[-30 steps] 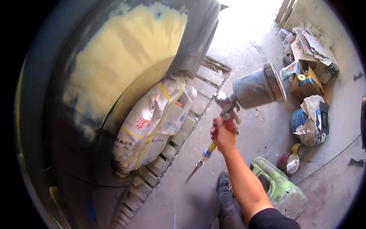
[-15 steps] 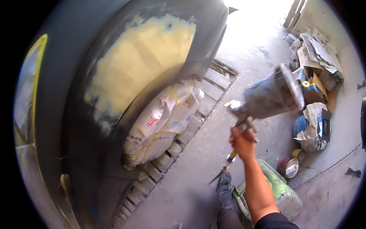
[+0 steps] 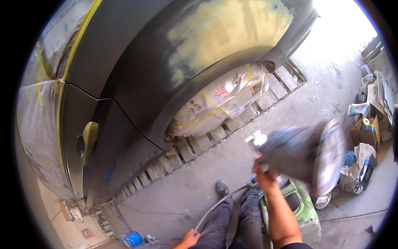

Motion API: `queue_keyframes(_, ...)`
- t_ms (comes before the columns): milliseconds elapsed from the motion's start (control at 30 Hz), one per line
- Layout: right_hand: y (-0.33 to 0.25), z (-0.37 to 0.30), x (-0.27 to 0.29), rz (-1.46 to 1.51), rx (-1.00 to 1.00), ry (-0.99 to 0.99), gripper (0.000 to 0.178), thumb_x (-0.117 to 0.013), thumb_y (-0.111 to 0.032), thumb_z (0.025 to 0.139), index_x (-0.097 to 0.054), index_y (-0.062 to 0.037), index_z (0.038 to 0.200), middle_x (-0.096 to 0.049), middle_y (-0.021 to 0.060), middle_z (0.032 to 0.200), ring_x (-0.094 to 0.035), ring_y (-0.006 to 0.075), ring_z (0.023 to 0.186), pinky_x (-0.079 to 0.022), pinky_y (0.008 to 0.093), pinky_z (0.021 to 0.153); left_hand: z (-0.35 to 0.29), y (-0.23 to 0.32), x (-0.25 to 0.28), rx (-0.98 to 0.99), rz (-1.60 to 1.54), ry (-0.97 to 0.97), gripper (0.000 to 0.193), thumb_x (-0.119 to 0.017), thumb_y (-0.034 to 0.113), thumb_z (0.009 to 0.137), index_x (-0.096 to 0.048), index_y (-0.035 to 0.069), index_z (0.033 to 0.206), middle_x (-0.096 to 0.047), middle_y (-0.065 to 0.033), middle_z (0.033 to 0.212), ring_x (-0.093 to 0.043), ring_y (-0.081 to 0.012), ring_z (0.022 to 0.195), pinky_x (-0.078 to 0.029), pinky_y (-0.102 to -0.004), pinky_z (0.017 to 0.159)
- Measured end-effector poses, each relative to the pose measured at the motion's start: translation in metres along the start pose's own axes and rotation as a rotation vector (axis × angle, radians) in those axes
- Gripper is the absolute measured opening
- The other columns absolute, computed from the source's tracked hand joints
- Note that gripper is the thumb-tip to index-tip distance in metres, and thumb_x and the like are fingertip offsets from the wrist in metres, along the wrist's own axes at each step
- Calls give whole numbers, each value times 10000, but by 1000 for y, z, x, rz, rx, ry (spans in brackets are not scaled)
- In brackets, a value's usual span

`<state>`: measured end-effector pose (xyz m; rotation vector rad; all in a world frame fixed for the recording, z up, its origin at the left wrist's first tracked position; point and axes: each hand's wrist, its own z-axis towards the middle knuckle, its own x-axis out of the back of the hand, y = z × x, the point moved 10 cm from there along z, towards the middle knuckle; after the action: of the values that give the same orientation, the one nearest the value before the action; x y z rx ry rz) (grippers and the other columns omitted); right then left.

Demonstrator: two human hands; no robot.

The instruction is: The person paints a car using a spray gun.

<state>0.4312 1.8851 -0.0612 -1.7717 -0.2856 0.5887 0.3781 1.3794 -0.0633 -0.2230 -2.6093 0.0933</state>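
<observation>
My right hand (image 3: 265,179) is closed around the handle of a spray gun (image 3: 286,145), which is smeared by motion. The gun's large, dirty cup points up and to the right, toward me. An air hose (image 3: 212,207) runs from the gun's lower end down to my left hand (image 3: 190,239), whose fingers are wrapped around it at the lower edge. Ahead stands a dark car fender (image 3: 139,62) with a pale yellow patch (image 3: 232,35). Below the patch, the wheel (image 3: 219,101) is wrapped in printed plastic and yellow tape. The gun is apart from the car.
Slatted floor grating (image 3: 217,133) runs under the car. Beside my right leg stands a green, paint-stained plastic container (image 3: 309,216). Along the right wall are a cardboard box (image 3: 367,137), papers (image 3: 377,93) and cans. A blue tin (image 3: 132,240) sits at lower left. Masked windows (image 3: 39,112) are far left.
The view has swung left and back, showing more of the car's door. My left hand has come into view holding the hose. The gun has come closer and tilted downward.
</observation>
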Motion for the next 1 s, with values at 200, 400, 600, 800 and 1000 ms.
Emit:
queue_keyframes(200,61,-69,-56,-243,-166,-418,175,-595,-187,870,-556,-53,975,-575,26,801,-520,91,617,-423,241,523,10,-39,-25,-15,64,-57,348,-596,380,813,-581,60,948,-643,-184,922,-610,-354,922,-465,-425,799)
queue_keyframes(400,-5,-10,-25,-215,65,-264,201,-608,-197,854,-577,-40,976,-606,45,886,-538,100,638,-434,244,536,9,-35,-25,-37,-66,-34,369,-586,398,807,-576,67,970,-638,-195,950,-598,-375,943,-463,-443,805)
queue_keyframes(600,-4,46,0,105,-155,-168,361,-596,-240,880,-538,-14,1156,-618,104,1033,-546,105,626,-431,232,532,17,-17,-29,-22,-125,-38,371,-578,393,824,-570,77,1018,-639,-196,969,-598,-379,951,-466,-441,812)
queue_keyframes(800,61,57,-83,11,-394,-405,173,-589,-139,804,-612,-7,914,-579,43,653,-486,92,510,-360,222,450,24,-49,-49,50,-95,-55,366,-579,385,826,-571,75,1020,-641,-200,945,-602,-386,931,-469,-446,806)
queue_keyframes(1000,181,35,-135,-95,-524,-480,367,-695,-177,782,-586,-33,1102,-570,11,691,-517,88,529,-444,253,500,26,-68,-65,79,-81,-107,324,-603,379,824,-582,95,980,-644,-193,925,-611,-368,915,-474,-435,784)
